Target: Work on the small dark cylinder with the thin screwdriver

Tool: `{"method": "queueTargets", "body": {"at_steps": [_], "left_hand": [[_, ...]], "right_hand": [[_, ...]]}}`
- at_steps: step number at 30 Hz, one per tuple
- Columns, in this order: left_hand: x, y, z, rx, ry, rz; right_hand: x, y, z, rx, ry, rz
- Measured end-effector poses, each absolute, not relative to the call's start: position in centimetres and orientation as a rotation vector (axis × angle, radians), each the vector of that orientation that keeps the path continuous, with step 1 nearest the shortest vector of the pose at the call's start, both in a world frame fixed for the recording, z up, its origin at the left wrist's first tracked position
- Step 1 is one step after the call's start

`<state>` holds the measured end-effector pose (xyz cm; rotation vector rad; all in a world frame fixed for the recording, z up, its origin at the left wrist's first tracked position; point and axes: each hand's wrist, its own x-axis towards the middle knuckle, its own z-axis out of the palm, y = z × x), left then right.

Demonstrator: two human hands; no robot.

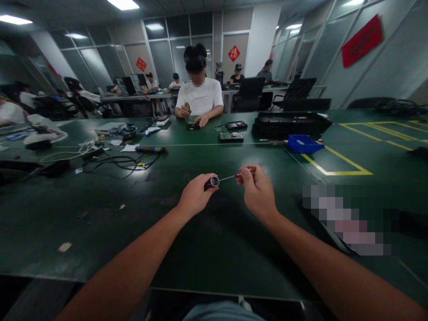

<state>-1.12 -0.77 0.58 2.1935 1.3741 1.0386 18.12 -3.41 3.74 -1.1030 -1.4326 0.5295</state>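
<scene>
Above the green table (214,249), my left hand (195,194) is wrapped round a small dark cylinder (214,181), its round, silvery open end turned toward me and to the right. What sits inside that end is too small to tell. My right hand (257,191) grips a screwdriver (238,175) by its reddish handle. The thin metal shaft points left, and its tip is at or very close to the cylinder's rim; contact cannot be made out. Fingers hide most of the cylinder's body and part of the handle.
A co-worker (199,96) sits opposite, handling a small dark device (193,125). Hard drives (231,136), a blue bin (304,144) and a long black case (290,125) stand across the table. Black cables (123,165) lie left; a blurred flat item (344,223) lies right.
</scene>
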Motion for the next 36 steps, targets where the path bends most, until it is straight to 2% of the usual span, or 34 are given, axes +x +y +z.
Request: {"method": "queueTargets", "body": {"at_steps": [16,22,36], "left_hand": [[-1.1,-1.0,0.5,2.194,1.372,1.009],[-1.2,-1.0,0.5,2.202,1.374,0.972],[-1.3,-0.8,0.2,2.203,1.327,0.990]], "right_hand": [[18.0,-3.8,4.1,-1.161,-1.548,0.486],[18.2,-4.1,4.7,-1.340,-1.632,0.299],[18.4,-4.1,4.3,-1.281,-1.733,0.237]]}}
